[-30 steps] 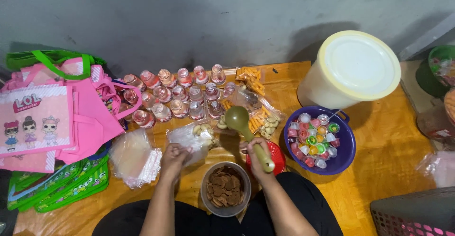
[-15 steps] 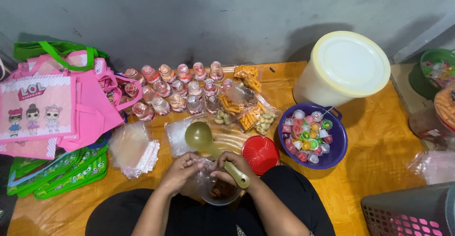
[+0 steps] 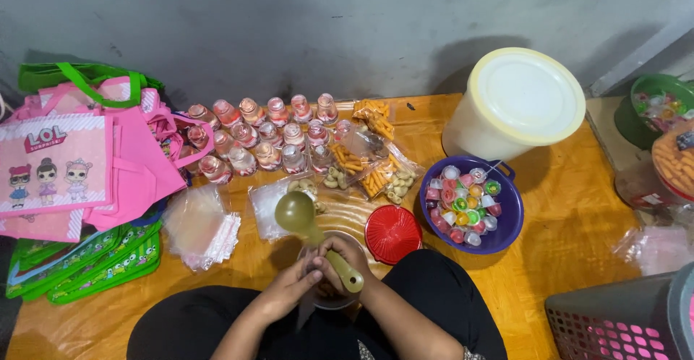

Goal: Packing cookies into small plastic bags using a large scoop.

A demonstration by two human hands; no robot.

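- The right hand (image 3: 345,257) is wrapped around the handle of a green ladle (image 3: 312,233), fingers curled tight; the ladle's bowl points up toward 11 o'clock from the hand.
- The left hand (image 3: 295,288) sits against the right one at its 8 o'clock, fingers bent inward and pinched narrow; what they grip cannot be told.
- Both hands cover a round container (image 3: 329,301) held in the person's lap, only its rim showing.
- A red lid (image 3: 392,233) lies on the orange mat (image 3: 564,244) just beside the right hand, at 2 o'clock.
- At 10 o'clock from the hands lies a stack of clear plastic bags (image 3: 199,226).
- Farther at 3 o'clock, a purple bowl (image 3: 506,238) holds small colourful jelly cups (image 3: 464,204).
- At 12 o'clock sit clear packets of snacks (image 3: 365,172), and behind them rows of small pink-topped bottles (image 3: 264,136) by the wall.
- Pink gift bags (image 3: 79,165) lie at 9 to 10 o'clock, with green bags (image 3: 79,270) under them.
- A white lidded bucket (image 3: 517,107) stands at 1 o'clock, behind the purple bowl.
- A pink basket (image 3: 622,320) is at the 4 o'clock edge.
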